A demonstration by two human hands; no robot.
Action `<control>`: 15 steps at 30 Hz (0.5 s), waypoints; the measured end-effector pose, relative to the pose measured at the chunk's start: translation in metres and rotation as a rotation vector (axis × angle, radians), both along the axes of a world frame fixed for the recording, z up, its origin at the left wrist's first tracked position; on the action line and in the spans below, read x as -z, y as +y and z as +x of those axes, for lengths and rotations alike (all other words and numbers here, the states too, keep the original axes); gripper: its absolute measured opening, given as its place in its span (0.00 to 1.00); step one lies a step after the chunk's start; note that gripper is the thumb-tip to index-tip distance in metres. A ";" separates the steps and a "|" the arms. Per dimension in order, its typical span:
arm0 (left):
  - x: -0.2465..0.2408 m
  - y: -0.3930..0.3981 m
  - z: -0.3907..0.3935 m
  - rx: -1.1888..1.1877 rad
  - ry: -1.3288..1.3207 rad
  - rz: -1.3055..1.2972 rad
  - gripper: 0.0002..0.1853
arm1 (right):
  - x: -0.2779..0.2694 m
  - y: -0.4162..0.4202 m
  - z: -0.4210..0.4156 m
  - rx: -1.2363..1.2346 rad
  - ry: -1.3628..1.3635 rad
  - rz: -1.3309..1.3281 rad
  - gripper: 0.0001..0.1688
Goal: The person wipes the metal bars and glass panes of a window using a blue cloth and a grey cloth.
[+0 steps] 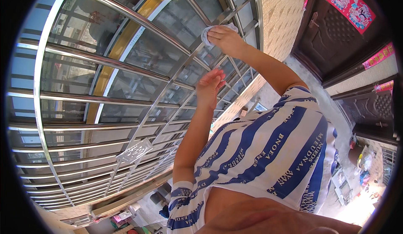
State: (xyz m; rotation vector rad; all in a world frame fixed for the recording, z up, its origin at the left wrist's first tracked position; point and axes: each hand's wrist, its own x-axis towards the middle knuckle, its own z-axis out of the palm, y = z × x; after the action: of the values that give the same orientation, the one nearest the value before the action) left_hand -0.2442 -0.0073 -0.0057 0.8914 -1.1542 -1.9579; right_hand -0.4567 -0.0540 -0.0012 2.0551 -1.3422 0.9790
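My right hand [225, 39] is shut on a bunched pale cloth [206, 36] and presses it against a flat metal crossbar [185, 59] of the window grille. Lower and to the left, my left hand [211, 82] is raised in front of the bars, empty, its fingers loosely curled with small gaps between them. The shiny stainless steel grille [107, 62] has round bars and flat cross strips. Behind it are window panes [144, 54] with a gold-coloured frame [110, 67]. A perforated metal plate [135, 150] is fixed on the lower part of the grille.
Tiled wall [278, 10] borders the grille on the right. Beyond it stand a dark panelled door [340, 23] with red paper decorations [351, 6] and a second dark door [371, 105]. Assorted items [365, 161] lie at the lower right, others [122, 216] on the floor at the bottom left.
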 end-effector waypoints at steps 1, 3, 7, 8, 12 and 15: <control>-0.004 0.000 0.003 -0.016 0.025 -0.045 0.13 | 0.002 0.001 -0.009 -0.032 0.009 0.005 0.24; -0.014 -0.001 0.012 -0.092 0.031 -0.115 0.12 | 0.006 0.000 -0.022 -0.019 0.003 -0.074 0.23; -0.034 -0.001 0.036 -0.236 0.027 -0.213 0.11 | 0.015 0.001 -0.064 0.321 -0.195 -0.138 0.22; -0.037 -0.002 0.042 -0.261 0.049 -0.227 0.11 | 0.016 -0.002 -0.076 0.308 -0.161 -0.119 0.23; -0.040 -0.010 0.053 -0.320 0.084 -0.209 0.11 | 0.002 -0.022 -0.138 0.392 -0.083 0.004 0.24; -0.036 -0.012 0.053 -0.338 0.097 -0.196 0.10 | -0.010 -0.038 -0.167 0.623 -0.204 0.229 0.21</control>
State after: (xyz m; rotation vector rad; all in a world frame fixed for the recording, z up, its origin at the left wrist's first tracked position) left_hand -0.1912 -0.0197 0.0305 0.8186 -1.0430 -1.5687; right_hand -0.6242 -0.0924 0.0092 1.5308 -2.1095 0.7864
